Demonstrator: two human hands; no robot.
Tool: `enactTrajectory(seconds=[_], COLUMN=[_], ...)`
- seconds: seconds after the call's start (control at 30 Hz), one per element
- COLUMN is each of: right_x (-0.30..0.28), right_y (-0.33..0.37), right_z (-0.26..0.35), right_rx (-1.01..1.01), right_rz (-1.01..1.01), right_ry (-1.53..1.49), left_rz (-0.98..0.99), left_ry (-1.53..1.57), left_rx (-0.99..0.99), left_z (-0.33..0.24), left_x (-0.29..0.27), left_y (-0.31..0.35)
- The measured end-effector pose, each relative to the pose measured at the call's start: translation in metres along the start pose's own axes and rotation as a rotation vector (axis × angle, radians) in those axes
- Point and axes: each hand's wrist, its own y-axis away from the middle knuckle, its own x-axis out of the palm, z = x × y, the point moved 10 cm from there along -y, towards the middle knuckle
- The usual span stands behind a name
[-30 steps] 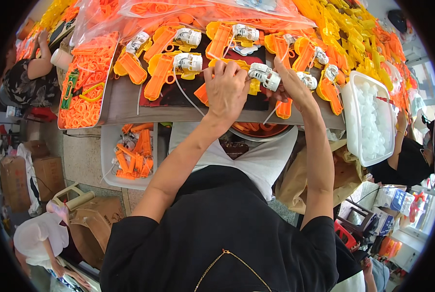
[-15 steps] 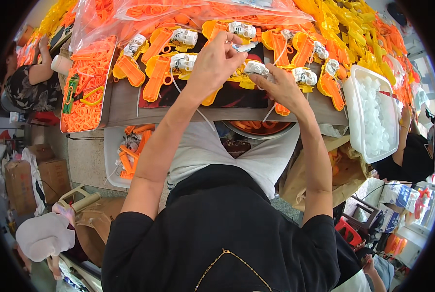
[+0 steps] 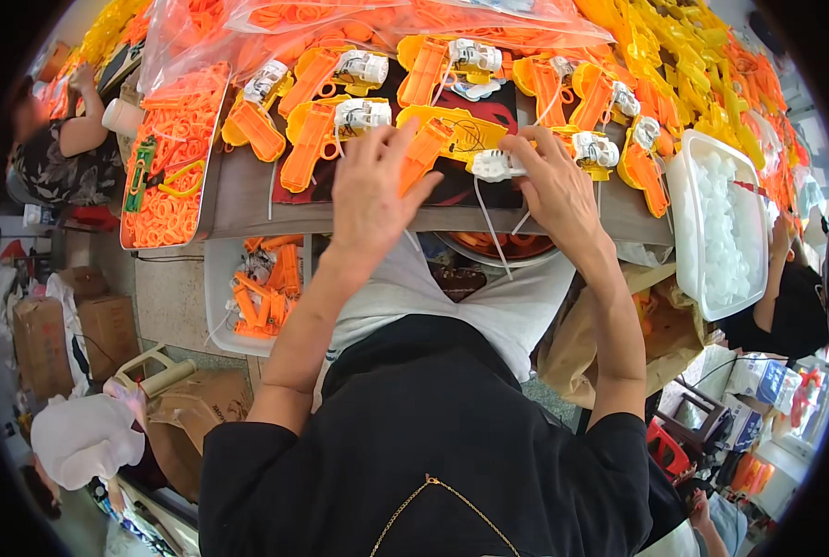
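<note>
An orange and yellow plastic toy gun half (image 3: 438, 139) lies on the table in front of me, with a white motor block (image 3: 495, 165) at its near end. My left hand (image 3: 370, 190) rests on the orange grip part, fingers spread. My right hand (image 3: 556, 186) pinches the white block, from which thin white wires (image 3: 491, 232) hang over the table edge. Several more orange toy gun halves (image 3: 317, 125) with white blocks lie in rows just beyond my hands.
An orange tray of small orange rings (image 3: 168, 162) is at the left. A white bin of white parts (image 3: 721, 223) stands at the right. A white bin of orange pieces (image 3: 252, 292) sits under the table edge. Other people (image 3: 57, 153) work at both sides.
Both hands came closer to me with the toy gun half and set it down on the table; the left hand has flattened over it.
</note>
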Motion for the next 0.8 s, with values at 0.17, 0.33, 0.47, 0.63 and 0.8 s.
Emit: enactTrajectory(seconds=[0.17,0.33,0.47,0.63,0.8], right_x=[-0.009,0.005,0.024,0.026,0.037], right_y=[0.005,-0.026,-0.038,-0.044,-0.049], right_z=[0.012,0.027,0.024,0.023,0.020], right_rx=[-0.170,-0.165,-0.160,-0.082,-0.028], right_rz=[-0.074,-0.178,-0.212,-0.245,-0.245], right_ry=[-0.036,-0.106,-0.035,-0.095,-0.007], left_rz=[0.040,-0.010,-0.077,-0.123,-0.152], left_ry=[0.091,0.093,0.071,0.172,0.198], left_rx=[-0.095,-0.123,-0.111,-0.105,-0.085], left_z=[0.011,0.006,0.005,0.011,0.011], left_x=[0.033,0.039,0.040,0.041,0.042], left_y=[0.012,0.014,0.017,0.018,0.015])
